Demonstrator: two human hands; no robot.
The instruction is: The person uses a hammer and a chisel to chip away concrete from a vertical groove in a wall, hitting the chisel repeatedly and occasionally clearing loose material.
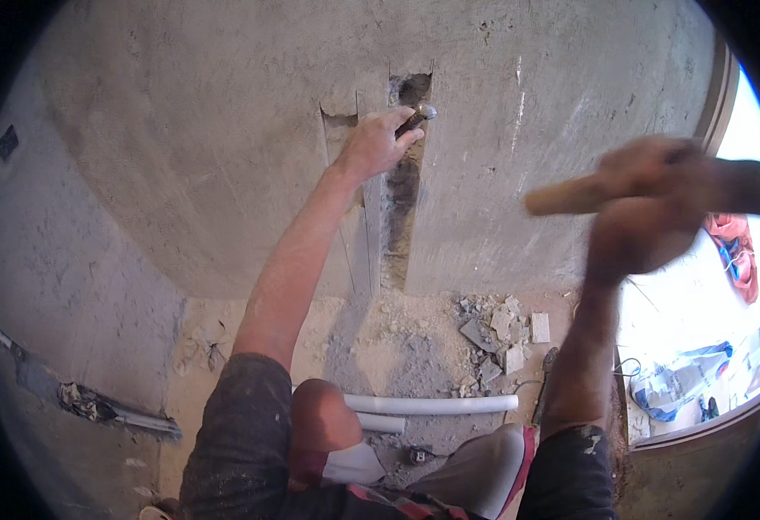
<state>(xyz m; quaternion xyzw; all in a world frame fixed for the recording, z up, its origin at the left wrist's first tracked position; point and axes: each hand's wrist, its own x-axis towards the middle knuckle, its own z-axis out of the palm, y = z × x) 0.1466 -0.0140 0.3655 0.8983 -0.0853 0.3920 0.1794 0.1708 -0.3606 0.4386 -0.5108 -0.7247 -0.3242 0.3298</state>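
Observation:
My left hand (383, 143) grips a metal chisel (412, 122) whose rounded end points up toward me. It is held over a rough vertical channel (402, 195) cut into the plastered wall (484, 169). My right hand (643, 208), blurred by motion, is raised at the right, closed around a wooden handle (565, 195). The dark head of this hammer-like tool (747, 187) reaches toward the right rim. A shallower cut groove (341, 130) runs beside the channel, to its left. The chisel's working tip is hidden by my left hand.
Rubble (500, 331) and dust lie on the floor at the wall's foot. White plastic pipes (432, 405) lie near my knees. A doorway frame (702, 432) stands at the right, with a plastic bag (685, 383) beyond. Conduits (139, 419) run along the left wall.

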